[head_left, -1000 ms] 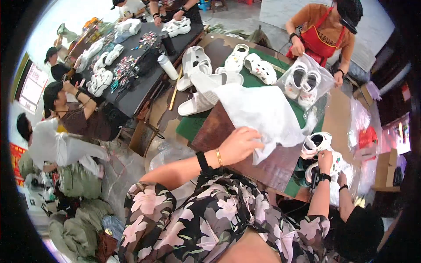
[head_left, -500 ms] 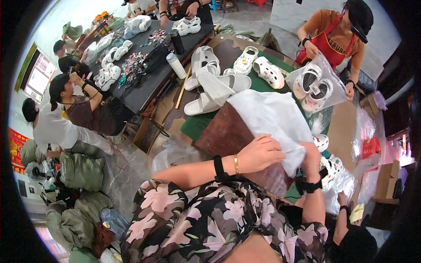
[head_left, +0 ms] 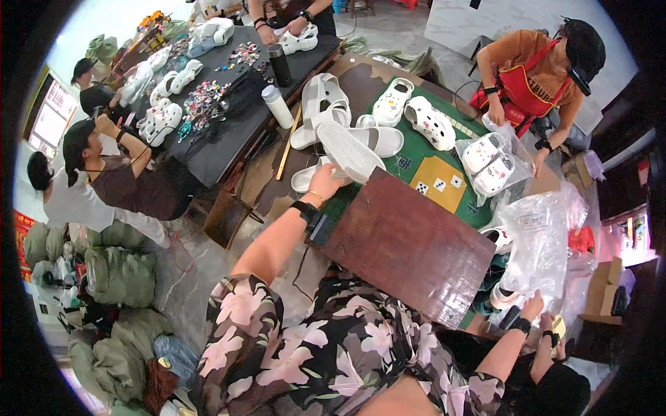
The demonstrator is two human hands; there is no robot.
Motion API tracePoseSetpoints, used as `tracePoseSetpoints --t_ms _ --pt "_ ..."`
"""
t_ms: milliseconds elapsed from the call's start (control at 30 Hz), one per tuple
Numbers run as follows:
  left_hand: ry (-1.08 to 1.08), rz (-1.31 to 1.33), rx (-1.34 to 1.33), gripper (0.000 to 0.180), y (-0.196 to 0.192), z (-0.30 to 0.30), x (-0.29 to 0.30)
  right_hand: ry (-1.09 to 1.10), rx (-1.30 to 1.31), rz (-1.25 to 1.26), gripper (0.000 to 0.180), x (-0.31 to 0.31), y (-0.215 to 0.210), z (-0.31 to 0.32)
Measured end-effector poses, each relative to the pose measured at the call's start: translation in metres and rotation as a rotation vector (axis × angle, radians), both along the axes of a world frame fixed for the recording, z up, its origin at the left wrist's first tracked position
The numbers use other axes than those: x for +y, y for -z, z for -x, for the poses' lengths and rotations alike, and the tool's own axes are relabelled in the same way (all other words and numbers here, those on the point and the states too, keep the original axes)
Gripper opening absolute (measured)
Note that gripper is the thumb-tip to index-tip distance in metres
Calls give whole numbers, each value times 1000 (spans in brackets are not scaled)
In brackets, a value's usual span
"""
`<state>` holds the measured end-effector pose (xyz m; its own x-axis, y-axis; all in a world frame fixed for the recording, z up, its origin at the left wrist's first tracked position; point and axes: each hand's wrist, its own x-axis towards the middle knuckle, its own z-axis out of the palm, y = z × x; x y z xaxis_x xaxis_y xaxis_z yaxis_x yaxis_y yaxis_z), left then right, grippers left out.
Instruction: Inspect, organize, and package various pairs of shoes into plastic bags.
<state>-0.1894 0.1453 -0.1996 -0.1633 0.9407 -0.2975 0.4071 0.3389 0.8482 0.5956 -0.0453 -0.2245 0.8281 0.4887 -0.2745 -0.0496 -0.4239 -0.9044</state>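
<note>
My left hand (head_left: 327, 183) is closed on the near end of a light grey slide sandal (head_left: 350, 151), which is tilted up above other slides. More grey slides (head_left: 325, 93) lie just beyond it. On the right, my right hand (head_left: 533, 306) has its fingers closed at the lower edge of a clear plastic bag (head_left: 531, 239). The bag hangs over white clogs (head_left: 501, 239) at the table's right side. A dark red board (head_left: 409, 246) lies between my hands, with nothing on it.
A co-worker at the right handles white clogs in a clear bag (head_left: 488, 166). Two white clogs (head_left: 429, 123) sit on the green mat (head_left: 409, 156) near a yellow square. A white bottle (head_left: 277, 107) stands by the black table (head_left: 229, 142). Another person's hand (head_left: 555, 340) is lower right.
My hands have moved apart. The plastic bag has gone from the middle to the right with my right hand, baring the board. My left hand has reached forward and taken hold of a slide.
</note>
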Motion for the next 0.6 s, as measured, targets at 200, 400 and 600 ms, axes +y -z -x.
tracePoseSetpoints --t_ms 200,400,600 --pt "341 -551 1118 52 47 -10 26 -149 -95 63 43 -40 -12 135" --pt "497 -658 1271 60 81 -13 71 -332 -246 187 32 -69 -47 242" --pt "610 -729 1096 54 58 -13 103 -289 -129 204 26 -105 -39 244"
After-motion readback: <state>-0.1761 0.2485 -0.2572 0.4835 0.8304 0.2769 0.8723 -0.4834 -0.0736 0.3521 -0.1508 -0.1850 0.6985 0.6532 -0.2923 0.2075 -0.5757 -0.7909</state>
